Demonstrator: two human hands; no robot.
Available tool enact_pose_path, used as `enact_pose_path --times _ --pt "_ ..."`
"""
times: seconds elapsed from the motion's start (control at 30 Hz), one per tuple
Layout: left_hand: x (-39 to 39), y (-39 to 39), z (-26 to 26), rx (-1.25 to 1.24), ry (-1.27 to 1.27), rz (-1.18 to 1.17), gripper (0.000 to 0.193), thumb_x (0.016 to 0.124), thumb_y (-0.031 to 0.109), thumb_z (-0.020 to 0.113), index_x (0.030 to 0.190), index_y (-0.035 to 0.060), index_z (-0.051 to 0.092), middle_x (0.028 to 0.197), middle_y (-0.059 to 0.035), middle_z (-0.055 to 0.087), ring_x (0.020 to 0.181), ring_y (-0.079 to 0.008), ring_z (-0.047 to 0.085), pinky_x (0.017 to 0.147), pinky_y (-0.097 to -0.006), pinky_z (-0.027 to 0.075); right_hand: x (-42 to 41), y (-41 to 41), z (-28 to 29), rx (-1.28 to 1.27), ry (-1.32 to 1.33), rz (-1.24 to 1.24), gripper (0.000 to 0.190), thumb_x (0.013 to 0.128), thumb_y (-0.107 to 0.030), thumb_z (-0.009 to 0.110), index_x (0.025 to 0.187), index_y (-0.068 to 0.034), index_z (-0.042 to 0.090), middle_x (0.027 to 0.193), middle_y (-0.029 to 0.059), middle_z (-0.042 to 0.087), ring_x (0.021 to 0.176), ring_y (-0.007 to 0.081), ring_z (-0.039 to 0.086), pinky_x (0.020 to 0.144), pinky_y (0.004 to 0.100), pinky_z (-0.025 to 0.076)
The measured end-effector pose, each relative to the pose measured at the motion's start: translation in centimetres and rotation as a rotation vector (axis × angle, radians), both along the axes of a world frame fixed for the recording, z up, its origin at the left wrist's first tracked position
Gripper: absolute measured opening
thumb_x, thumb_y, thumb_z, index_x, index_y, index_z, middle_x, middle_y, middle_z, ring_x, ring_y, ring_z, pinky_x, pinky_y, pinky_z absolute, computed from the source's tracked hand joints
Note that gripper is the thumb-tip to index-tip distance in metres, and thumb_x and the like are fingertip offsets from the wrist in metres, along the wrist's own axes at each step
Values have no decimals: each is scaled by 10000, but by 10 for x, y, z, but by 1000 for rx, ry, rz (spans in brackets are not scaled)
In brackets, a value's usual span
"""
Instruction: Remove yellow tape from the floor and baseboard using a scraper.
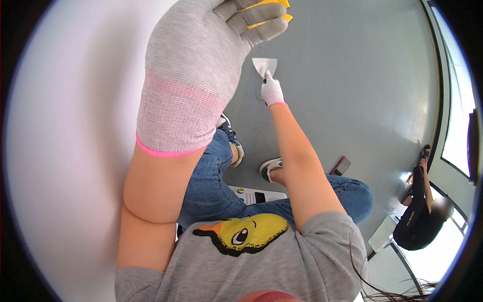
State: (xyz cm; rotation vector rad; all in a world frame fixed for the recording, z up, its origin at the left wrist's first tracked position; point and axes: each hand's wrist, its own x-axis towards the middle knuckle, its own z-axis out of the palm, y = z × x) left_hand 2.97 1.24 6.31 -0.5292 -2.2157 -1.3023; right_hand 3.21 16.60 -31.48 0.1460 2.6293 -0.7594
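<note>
My left hand [196, 68], in a grey knit glove with a pink cuff edge, is raised close to the camera beside the white wall. Its fingers curl around a yellow object [288, 17]; only strips of it show, so I cannot tell its kind. Farther down, my right hand [272, 92] in a white glove grips a scraper by its mostly hidden handle. The index finger lies along the wide metal blade [264, 66]. That blade is over the grey floor [339, 75]; whether it touches is unclear. Dark marks show on the floor beside my right hand.
The white wall [64, 151] rises along my left side. A phone [342, 166] lies on the floor by my right knee. Between my legs is a white panel [247, 194] with a dark rectangle. Another person [419, 222] in black crouches far right, near a white box [383, 232].
</note>
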Motion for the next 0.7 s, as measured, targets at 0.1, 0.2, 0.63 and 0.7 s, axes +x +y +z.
enact_pose_path --times 0.1,0.2,0.63,0.7 --pt "5 -1 -6 -178 119 -17 253 789 164 638 998 28 601 727 -73 599 699 -203 626 619 -334 519 57 1 -4 -1 85 4 484 827 -55 497 1309 -72 460 878 315 579 851 446 597 754 489 493" --pt "9 -4 -11 -368 243 -18 261 769 166 656 994 41 612 709 -64 602 690 -200 628 609 -336 516 125 -22 13 -109 -68 49 530 850 -39 457 1373 -92 394 994 286 534 930 426 574 813 460 483" --pt "144 45 -7 -866 -544 -629 101 738 193 605 780 110 564 674 -22 546 631 -160 590 568 -310 407 117 -25 5 -37 -97 14 568 850 -39 459 1405 -90 350 1061 305 522 977 431 569 850 459 476" --pt "127 33 -5 -865 -549 -603 92 737 187 600 774 113 560 667 -18 535 621 -156 574 548 -306 385 77 -33 -5 -27 -48 -3 558 857 -46 457 1402 -86 350 1059 308 522 972 436 571 841 466 480"
